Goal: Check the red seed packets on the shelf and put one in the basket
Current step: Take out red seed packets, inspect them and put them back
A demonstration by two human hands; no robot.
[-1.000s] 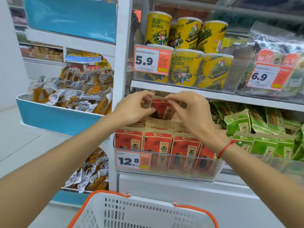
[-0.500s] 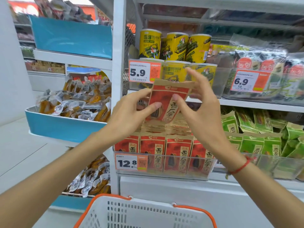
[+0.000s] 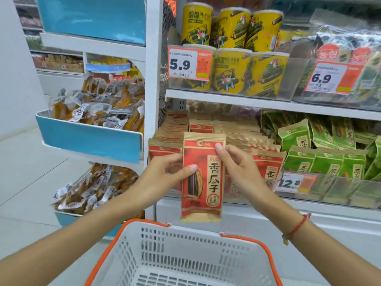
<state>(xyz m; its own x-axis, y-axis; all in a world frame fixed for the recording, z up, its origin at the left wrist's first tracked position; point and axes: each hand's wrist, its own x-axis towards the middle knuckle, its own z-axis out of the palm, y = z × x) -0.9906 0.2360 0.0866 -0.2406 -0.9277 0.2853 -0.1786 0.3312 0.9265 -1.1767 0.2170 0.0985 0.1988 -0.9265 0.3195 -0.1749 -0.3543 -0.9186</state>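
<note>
Pinching one red seed packet (image 3: 203,176) (upright) above the basket (image 3: 132,234), both hands: left hand (image 3: 165,174), right hand (image 3: 239,168).

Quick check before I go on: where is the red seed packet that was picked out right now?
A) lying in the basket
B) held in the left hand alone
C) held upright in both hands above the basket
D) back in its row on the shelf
C: the red seed packet hangs upright between the left hand and right hand, just above the rim of the basket, not yet inside.

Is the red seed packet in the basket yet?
Not yet. The red seed packet is upright in the air above the basket, pinched between the left hand and right hand.
</note>
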